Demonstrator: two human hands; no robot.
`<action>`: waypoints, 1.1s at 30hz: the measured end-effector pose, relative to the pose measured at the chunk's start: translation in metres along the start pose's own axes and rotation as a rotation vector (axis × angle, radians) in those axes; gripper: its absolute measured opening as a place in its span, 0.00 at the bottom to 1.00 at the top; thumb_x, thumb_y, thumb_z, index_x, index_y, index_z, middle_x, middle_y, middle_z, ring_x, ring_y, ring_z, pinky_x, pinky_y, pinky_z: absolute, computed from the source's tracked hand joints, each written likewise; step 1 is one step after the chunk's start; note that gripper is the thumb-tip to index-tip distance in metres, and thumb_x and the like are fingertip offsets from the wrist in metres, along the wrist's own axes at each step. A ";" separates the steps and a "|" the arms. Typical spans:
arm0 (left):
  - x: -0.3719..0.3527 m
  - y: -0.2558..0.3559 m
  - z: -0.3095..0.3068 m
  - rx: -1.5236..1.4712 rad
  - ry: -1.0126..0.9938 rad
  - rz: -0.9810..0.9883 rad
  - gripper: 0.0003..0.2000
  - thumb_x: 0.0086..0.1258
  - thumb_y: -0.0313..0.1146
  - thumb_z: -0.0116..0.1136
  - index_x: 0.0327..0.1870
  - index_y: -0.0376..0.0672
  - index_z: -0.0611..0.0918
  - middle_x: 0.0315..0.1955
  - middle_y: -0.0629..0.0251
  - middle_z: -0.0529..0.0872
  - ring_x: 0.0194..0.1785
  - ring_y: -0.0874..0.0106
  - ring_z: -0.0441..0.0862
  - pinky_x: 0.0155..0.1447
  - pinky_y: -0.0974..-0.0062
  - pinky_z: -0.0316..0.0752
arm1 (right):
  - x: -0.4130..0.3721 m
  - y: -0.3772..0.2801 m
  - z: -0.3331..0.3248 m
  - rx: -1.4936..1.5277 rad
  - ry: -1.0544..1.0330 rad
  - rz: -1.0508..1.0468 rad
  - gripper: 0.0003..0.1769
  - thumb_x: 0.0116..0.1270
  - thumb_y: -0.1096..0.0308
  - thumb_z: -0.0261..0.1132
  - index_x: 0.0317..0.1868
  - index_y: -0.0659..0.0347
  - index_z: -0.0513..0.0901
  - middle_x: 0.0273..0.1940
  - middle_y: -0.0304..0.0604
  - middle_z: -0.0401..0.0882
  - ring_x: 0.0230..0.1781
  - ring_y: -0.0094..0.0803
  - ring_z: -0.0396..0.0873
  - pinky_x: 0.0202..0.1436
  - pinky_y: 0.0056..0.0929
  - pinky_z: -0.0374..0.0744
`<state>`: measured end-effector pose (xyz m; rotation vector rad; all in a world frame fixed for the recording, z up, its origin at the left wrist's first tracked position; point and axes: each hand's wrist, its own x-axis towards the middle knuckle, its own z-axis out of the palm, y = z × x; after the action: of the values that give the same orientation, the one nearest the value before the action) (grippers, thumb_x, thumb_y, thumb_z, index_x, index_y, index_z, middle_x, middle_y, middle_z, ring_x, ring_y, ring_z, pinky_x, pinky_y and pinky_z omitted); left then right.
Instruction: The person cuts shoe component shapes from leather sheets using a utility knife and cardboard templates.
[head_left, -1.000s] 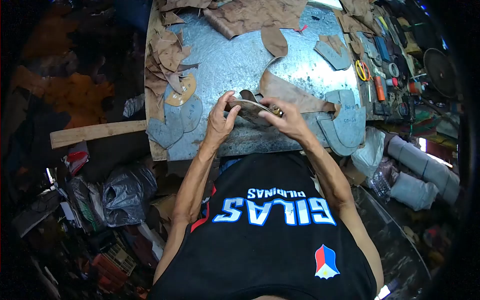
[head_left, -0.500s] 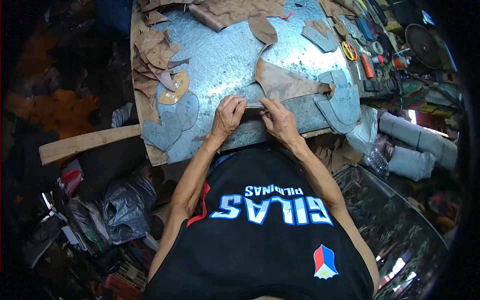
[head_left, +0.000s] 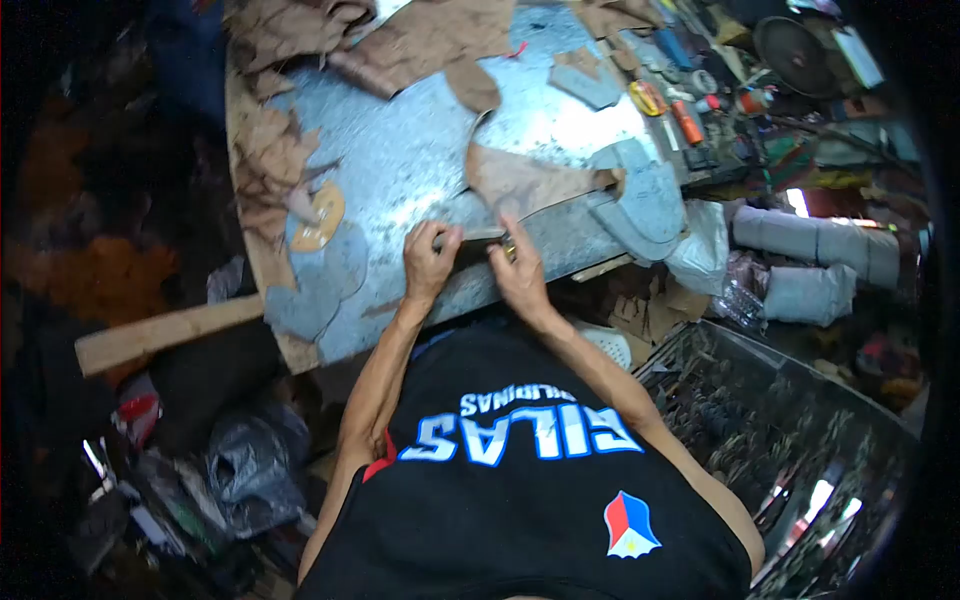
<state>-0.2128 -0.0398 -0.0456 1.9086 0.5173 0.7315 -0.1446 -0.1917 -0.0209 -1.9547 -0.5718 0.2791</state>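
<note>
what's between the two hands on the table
In the head view, a thin flat piece bridges the gap, gripped by the left hand and the right hand over the metal tabletop.

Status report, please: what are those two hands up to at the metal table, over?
Left hand and right hand both hold a thin flat piece at the near edge of the table. Brown leather sheet lies just beyond the fingers.
</note>
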 end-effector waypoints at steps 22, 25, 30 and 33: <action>0.031 0.031 -0.005 0.034 -0.464 -0.122 0.15 0.57 0.30 0.73 0.40 0.37 0.79 0.31 0.56 0.84 0.34 0.58 0.82 0.39 0.66 0.76 | 0.089 -0.020 -0.099 -0.337 -0.575 -0.440 0.24 0.57 0.74 0.66 0.56 0.53 0.80 0.35 0.46 0.82 0.36 0.51 0.82 0.40 0.46 0.81; 0.033 0.027 0.012 0.198 -0.311 -0.004 0.16 0.57 0.30 0.73 0.42 0.38 0.80 0.38 0.55 0.85 0.41 0.57 0.82 0.45 0.65 0.75 | 0.125 -0.013 -0.123 -0.404 -0.621 -0.514 0.23 0.57 0.74 0.66 0.56 0.54 0.81 0.36 0.47 0.83 0.38 0.49 0.83 0.42 0.46 0.81; 0.019 0.002 0.020 0.326 -0.024 -0.027 0.24 0.57 0.32 0.74 0.53 0.35 0.78 0.54 0.50 0.80 0.60 0.51 0.76 0.65 0.58 0.70 | 0.217 0.002 -0.186 -0.217 -0.415 -0.279 0.17 0.65 0.69 0.67 0.55 0.57 0.84 0.41 0.44 0.88 0.38 0.35 0.86 0.44 0.32 0.83; 0.017 0.003 0.026 0.514 -0.049 0.062 0.26 0.57 0.32 0.74 0.56 0.35 0.77 0.57 0.48 0.78 0.64 0.48 0.73 0.69 0.56 0.68 | 0.273 -0.009 -0.227 0.058 -0.167 -0.045 0.19 0.67 0.66 0.71 0.57 0.62 0.83 0.34 0.34 0.84 0.30 0.20 0.80 0.34 0.21 0.80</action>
<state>-0.1830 -0.0472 -0.0472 2.4213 0.6635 0.6281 0.1863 -0.2282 0.1023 -1.8713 -0.7069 0.4286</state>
